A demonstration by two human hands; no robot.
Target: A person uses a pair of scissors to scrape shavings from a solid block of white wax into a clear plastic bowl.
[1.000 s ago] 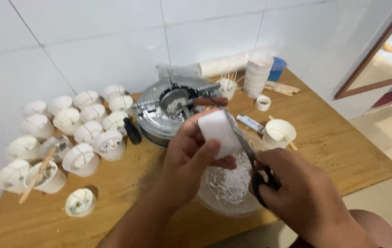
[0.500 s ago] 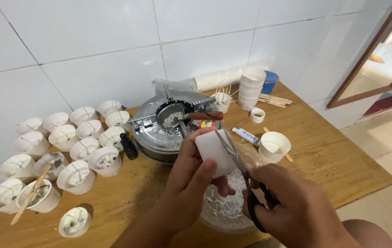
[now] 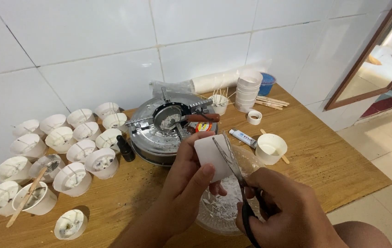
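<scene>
My left hand [image 3: 184, 186] holds a white block [image 3: 210, 156], thumb on its front face, above a clear glass bowl [image 3: 214, 218] that holds white shavings. My right hand [image 3: 281, 209] grips black-handled scissors [image 3: 235, 177]; the blades lie against the block's right side, pointing up and away. Both hands are low in the centre of the view over a wooden table [image 3: 320, 151].
A round metal pot with a small ladle [image 3: 168, 124] stands behind the hands. Several white paper cups [image 3: 62, 147] crowd the left side. A stack of cups [image 3: 247, 91], a tube [image 3: 242, 137], a cup with a stick [image 3: 270, 148], a small dark bottle [image 3: 124, 148] and a tiled wall are nearby.
The view has shifted slightly, so the table contents sit lower and further left. My hands have dropped lower in the frame; the scissors' blades stay against the block.
</scene>
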